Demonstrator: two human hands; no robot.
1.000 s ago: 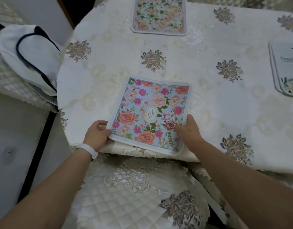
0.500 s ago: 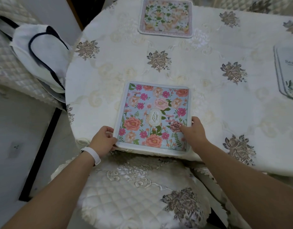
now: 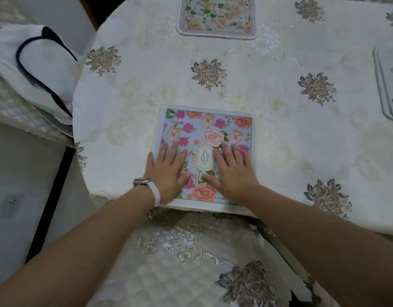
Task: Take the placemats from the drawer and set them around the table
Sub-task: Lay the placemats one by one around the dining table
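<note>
Head view: both hands flat on blue floral placemat (image 3: 206, 129) at near edge of round table (image 3: 279, 134).

L hand (image 3: 166, 173) and R hand (image 3: 233, 173) lie palms down, fingers straight and spread, pressing the mat, nothing pinched. Mat is square w/ rounded corners and pale woven border, thin, looks flexible, lies flat w/ near edge right at the rim. Progress: looks like 3 mats placed, incl. pastel floral mat (image 3: 216, 16) at far side and grey-white mat (image 3: 388, 85) at R, cut off by frame. Drawer not in view, can't tell if more are left. Tablecloth is glossy cream w/ embroidered flowers; quilted chair cushion (image 3: 180, 262) sits below the rim. White band (image 3: 156, 193) on L wrist.
</note>
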